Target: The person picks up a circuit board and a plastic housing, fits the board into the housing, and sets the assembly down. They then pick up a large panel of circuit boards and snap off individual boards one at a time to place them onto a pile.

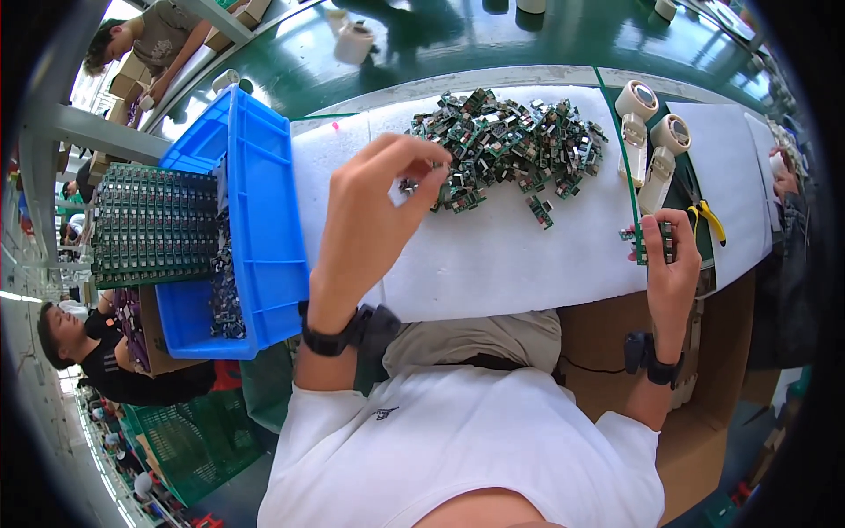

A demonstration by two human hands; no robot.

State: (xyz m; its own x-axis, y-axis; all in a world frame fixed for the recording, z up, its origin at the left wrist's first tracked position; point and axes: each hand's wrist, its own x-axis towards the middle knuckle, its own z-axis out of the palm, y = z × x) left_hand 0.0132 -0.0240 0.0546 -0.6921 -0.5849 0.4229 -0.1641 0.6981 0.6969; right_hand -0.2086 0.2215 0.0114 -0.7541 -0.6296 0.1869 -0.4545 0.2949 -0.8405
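Observation:
Above the left side of a pile of small green circuit boards (510,141), my left hand (374,198) is raised with thumb and forefinger in a pinch. Whatever is between those fingertips is too small to make out against the pile. At the right edge of the white foam sheet (519,268), my right hand (674,264) is closed around a few small circuit boards (656,242), held upright between thumb and fingers. One loose board (540,212) lies just in front of the pile.
At the left stands a blue crate (264,220) with loose boards inside and a stack of board panels (154,224) on it. Cream handheld devices (635,132) and yellow-handled pliers (707,222) lie at the right. A green conveyor belt (440,44) runs behind. Other people work nearby.

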